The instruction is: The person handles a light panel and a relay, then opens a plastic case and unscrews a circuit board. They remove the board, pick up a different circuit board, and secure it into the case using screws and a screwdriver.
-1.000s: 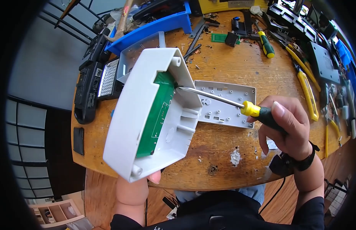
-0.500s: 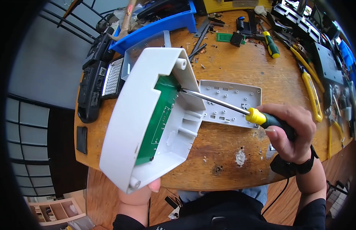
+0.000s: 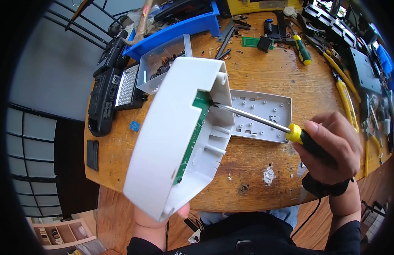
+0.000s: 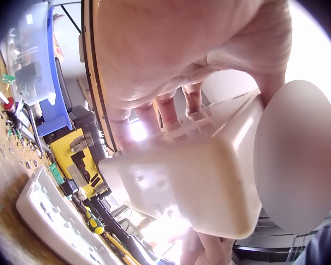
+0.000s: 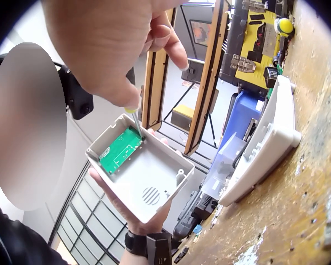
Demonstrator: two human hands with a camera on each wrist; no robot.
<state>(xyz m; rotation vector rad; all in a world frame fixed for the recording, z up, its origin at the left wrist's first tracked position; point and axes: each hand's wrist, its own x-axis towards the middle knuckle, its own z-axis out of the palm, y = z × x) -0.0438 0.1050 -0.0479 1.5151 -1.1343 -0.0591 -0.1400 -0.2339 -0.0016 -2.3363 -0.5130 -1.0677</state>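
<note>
A white plastic housing (image 3: 156,140) is held up above the front of the workbench, its hollow side facing right. My left hand (image 4: 193,49) grips it from behind and below, with mostly a fingertip showing in the head view. Inside the housing sits a green circuit board (image 5: 121,150), partly covered by the near wall in the head view. My right hand (image 3: 333,148) holds a screwdriver (image 3: 253,115) by its dark green and yellow handle. The metal shaft reaches into the housing, its tip at the board's upper corner.
A flat grey-white cover (image 3: 262,112) with small posts lies behind the housing. Clear box (image 3: 150,70) and blue bin (image 3: 175,32) stand at the back left. Another screwdriver (image 3: 302,50), yellow-handled pliers (image 3: 372,140) and a yellow cutter (image 3: 346,102) lie to the right.
The housing has shifted right and turned, so less of the circuit board shows. My right hand and the screwdriver have moved right with it, and the hand has rolled over on the handle.
</note>
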